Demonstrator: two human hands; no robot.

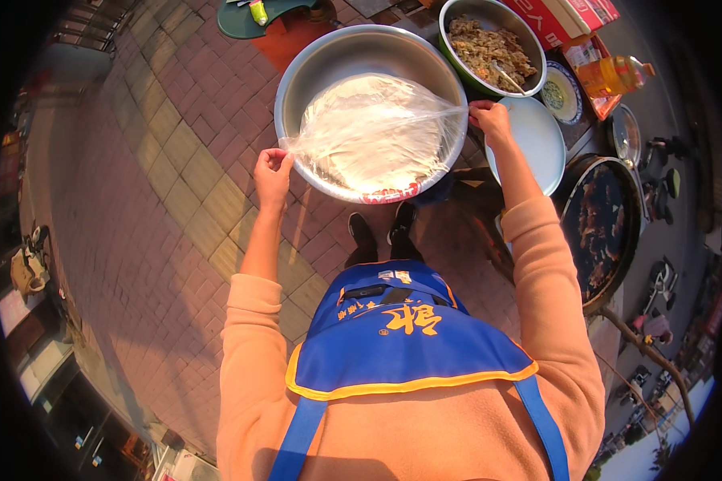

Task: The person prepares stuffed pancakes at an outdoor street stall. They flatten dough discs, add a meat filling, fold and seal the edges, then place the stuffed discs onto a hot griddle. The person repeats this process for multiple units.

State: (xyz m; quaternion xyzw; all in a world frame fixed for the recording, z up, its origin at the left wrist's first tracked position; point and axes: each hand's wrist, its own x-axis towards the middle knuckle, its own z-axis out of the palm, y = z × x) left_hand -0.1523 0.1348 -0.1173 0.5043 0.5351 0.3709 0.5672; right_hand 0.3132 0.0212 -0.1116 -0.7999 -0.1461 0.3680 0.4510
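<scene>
A large metal basin (370,54) stands before me with a wide mass of pale dough (361,132) inside. Clear plastic film (421,111) stretches across the basin and covers part of the dough. My left hand (272,177) pinches one edge of the film at the basin's left rim. On the opposite side, my right hand (491,120) grips the film just outside the right rim, above a pale blue round tray (532,147). Red printing marks the basin's near side.
Behind the tray stands a bowl of chopped filling (490,54) with a utensil in it. A patterned bowl (559,93), an oil bottle (614,76) and a red-and-white carton (562,21) are at right. Nearer lies a dark, round griddle pan (601,231). A green stool (259,18) is at far left.
</scene>
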